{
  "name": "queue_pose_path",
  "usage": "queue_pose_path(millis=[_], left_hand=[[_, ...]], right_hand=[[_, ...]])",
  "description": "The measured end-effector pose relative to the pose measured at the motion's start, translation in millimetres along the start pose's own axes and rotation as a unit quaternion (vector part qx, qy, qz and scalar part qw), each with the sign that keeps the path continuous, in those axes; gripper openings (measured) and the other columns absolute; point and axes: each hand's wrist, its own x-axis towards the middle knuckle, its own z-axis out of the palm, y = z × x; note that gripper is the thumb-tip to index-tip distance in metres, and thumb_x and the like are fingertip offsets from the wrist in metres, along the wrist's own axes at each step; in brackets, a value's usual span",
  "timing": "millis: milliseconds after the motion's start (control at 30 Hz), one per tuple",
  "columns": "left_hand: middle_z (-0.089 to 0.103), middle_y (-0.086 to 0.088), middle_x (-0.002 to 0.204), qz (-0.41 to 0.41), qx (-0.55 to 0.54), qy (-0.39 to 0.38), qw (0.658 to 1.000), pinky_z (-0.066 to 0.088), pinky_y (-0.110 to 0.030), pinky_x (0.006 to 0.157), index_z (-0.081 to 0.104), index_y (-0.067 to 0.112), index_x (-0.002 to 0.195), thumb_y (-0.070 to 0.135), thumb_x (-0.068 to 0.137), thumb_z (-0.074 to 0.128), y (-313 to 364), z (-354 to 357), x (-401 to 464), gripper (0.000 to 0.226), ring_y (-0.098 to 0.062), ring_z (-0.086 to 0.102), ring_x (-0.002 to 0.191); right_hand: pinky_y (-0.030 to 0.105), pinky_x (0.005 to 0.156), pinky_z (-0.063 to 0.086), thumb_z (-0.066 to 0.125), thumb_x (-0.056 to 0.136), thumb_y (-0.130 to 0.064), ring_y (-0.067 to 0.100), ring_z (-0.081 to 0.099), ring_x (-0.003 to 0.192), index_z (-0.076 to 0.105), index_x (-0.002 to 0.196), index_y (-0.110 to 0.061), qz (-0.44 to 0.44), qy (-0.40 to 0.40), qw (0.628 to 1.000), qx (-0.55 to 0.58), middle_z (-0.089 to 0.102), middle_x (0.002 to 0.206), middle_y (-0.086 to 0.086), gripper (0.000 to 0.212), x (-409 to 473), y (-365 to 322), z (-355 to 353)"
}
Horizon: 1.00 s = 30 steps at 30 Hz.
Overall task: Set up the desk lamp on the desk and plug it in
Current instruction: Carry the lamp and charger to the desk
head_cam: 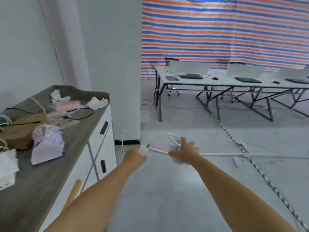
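Note:
My left hand (135,156) grips a white plug (143,149) with its prongs pointing right. A white cord (158,151) leaves the plug and runs right, passing behind my right hand (184,153). That hand is closed on a small white desk lamp (175,160), which has a thin looped part (173,137) rising above the fingers. Most of the lamp body is hidden by the hand. Both hands hover over the grey floor, just right of a cabinet. A long white desk (222,82) stands at the back right.
A grey-topped white cabinet (55,164) on the left carries bags, tissues and cables. The far desk holds several laptops and has black legs. A striped braided cable (260,173) crosses the floor diagonally, near small white objects (236,162). A white pillar (117,64) rises ahead.

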Motion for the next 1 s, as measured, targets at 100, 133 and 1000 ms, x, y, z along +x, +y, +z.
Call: queue_pose_path(millis=[100, 133, 1000], left_hand=[[0.062, -0.012, 0.108, 0.026, -0.004, -0.054, 0.998, 0.040, -0.025, 0.065, 0.051, 0.010, 0.127, 0.016, 0.083, 0.061, 36, 38, 30, 0.046, -0.024, 0.055, 0.084], [0.062, -0.014, 0.115, 0.036, -0.001, -0.065, 0.997, 0.039, -0.025, 0.068, 0.051, 0.009, 0.127, 0.016, 0.083, 0.062, 50, 50, 41, 0.045, -0.025, 0.057, 0.089], [0.056, -0.006, 0.090, 0.124, 0.040, -0.177, 0.975, 0.037, -0.027, 0.053, 0.056, 0.012, 0.109, 0.015, 0.077, 0.062, 236, 172, 472, 0.032, -0.023, 0.052, 0.075]], right_hand=[[0.046, 0.100, 0.038, 0.067, 0.070, -0.060, 0.041, 0.043, 0.118, 0.034, 0.133, -0.029, 0.045, 0.019, 0.999, -0.004, 0.042, 0.127, 0.016, 0.078, 17, 39, -24], [0.047, 0.100, 0.038, 0.067, 0.069, -0.061, 0.041, 0.043, 0.118, 0.034, 0.133, -0.029, 0.057, 0.026, 0.998, -0.004, 0.042, 0.127, 0.016, 0.079, 25, 51, -31], [0.043, 0.093, 0.039, 0.065, 0.071, -0.055, 0.041, 0.040, 0.117, 0.032, 0.134, -0.029, 0.169, 0.095, 0.980, 0.055, 0.040, 0.124, 0.016, 0.076, 422, 108, -143]])
